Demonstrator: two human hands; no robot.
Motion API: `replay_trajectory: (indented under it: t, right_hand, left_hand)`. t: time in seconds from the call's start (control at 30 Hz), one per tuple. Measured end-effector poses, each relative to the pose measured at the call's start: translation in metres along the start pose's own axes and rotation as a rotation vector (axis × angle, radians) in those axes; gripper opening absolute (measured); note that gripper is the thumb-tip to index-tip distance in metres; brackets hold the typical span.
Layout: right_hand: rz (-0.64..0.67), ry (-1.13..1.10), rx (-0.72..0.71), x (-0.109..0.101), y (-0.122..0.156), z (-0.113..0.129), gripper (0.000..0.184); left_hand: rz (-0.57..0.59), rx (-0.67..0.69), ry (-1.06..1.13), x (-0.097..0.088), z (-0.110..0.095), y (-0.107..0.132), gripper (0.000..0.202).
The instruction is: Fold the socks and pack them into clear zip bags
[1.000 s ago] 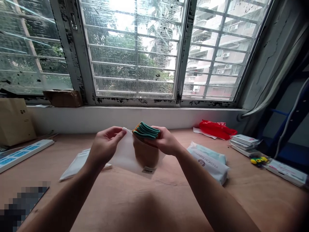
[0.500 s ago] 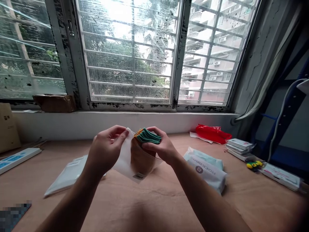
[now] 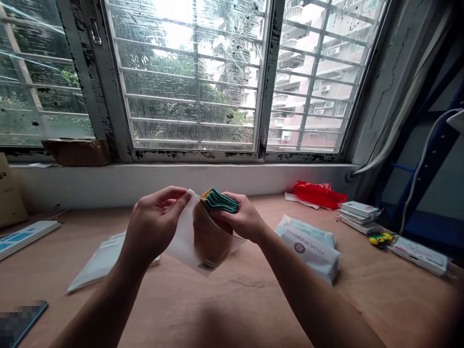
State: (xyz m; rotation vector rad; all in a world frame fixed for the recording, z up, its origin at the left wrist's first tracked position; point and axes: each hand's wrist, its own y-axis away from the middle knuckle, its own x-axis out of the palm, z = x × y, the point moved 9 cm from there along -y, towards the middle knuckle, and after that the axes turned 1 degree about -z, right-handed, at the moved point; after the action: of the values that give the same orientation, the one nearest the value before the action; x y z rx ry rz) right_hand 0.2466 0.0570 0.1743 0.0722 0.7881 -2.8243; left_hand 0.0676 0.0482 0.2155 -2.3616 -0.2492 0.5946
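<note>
- While both forearms reach in from the bottom of the view, the left hand (image 3: 155,224) and right hand (image 3: 237,217) are raised above the counter (image 3: 253,302), close together and touching nothing on it.
- Left grip: clenched; thumb and fingers pinch the upper corner of a frosted plastic bag (image 3: 180,246).
- Right grip: clenched; the fingers hold a cloth stack (image 3: 219,200) at the bag's mouth, pressed close against the film.
- Count, held items: two hands, one bag, one stack. Folds in the stack number several; the exact count cannot be confirmed.
- Bag: translucent, soft, hanging tilted below the hands, with one small label (image 3: 208,265) near its lower corner. A brown shape shows through the film; its identity cannot be determined.
- Stack: folded teal cloth with orange edges, layers lying flat together. How far it sits inside the bag cannot be determined.
- Location: both items are held in the air, in front of the window (image 3: 188,82), over the middle of the counter.
- Count, on the counter: one power strip (image 3: 25,237), one white packet (image 3: 97,263), one Rockbros pouch (image 3: 308,246), one red plastic bag (image 3: 319,194), one pile of boxes (image 3: 358,212), one yellow-green object (image 3: 380,239), one white box (image 3: 418,256).
- Nearest items: the white packet lies under the left forearm; the pouch lies just beyond the right forearm.
</note>
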Motion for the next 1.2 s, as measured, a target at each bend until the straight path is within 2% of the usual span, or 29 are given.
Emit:
replay_trajectory:
  t: [0.13,0.23,0.3,0.5,0.63,0.7,0.73,0.83,0.9,1.0,1.07,1.13,1.2]
  right_hand:
    - [0.12,0.12,-0.077,0.004,0.003,0.009,0.032]
    - [0.157,0.175,-0.13,0.003,0.004,0.013,0.035]
    - [0.148,0.213,-0.114,0.001,0.003,0.011,0.03]
    - [0.106,0.32,0.065,0.004,0.004,0.0,0.007]
    - [0.143,0.525,-0.002,0.011,0.009,0.013,0.006]
    - [0.225,0.578,-0.037,0.017,0.012,0.016,0.003]
    - [0.274,0.578,-0.047,0.019,0.013,0.016,0.008]
    - [0.407,0.422,-0.011,0.025,0.016,0.008,0.023]
    - [0.426,0.212,0.044,0.028,0.015,0.001,0.026]
    - [0.311,-0.079,0.095,0.029,0.009,-0.008,0.032]
    - [0.218,-0.185,0.148,0.033,0.008,-0.019,0.035]
    - [0.169,-0.192,0.212,0.038,0.008,-0.03,0.033]
    - [0.131,-0.036,0.215,0.04,0.007,-0.037,0.028]
  left_hand:
    - [0.034,-0.024,0.044,0.003,-0.001,0.002,0.032]
    - [0.061,-0.027,0.07,0.008,-0.001,0.003,0.03]
    - [0.058,0.012,0.053,0.01,-0.004,0.005,0.029]
    - [-0.034,0.175,-0.088,0.009,-0.018,0.011,0.022]
    - [-0.01,0.19,-0.083,0.013,-0.022,0.014,0.023]
    - [0.019,0.2,-0.075,0.018,-0.026,0.016,0.024]
    - [0.036,0.207,-0.072,0.02,-0.028,0.018,0.025]
    - [0.085,0.229,-0.063,0.03,-0.034,0.023,0.023]
    - [0.099,0.25,-0.063,0.034,-0.037,0.025,0.022]
    - [0.075,0.274,-0.075,0.033,-0.038,0.025,0.021]
    - [0.048,0.27,-0.086,0.029,-0.036,0.022,0.021]
    - [0.038,0.252,-0.101,0.027,-0.032,0.02,0.021]
    - [0.04,0.229,-0.12,0.026,-0.029,0.019,0.022]
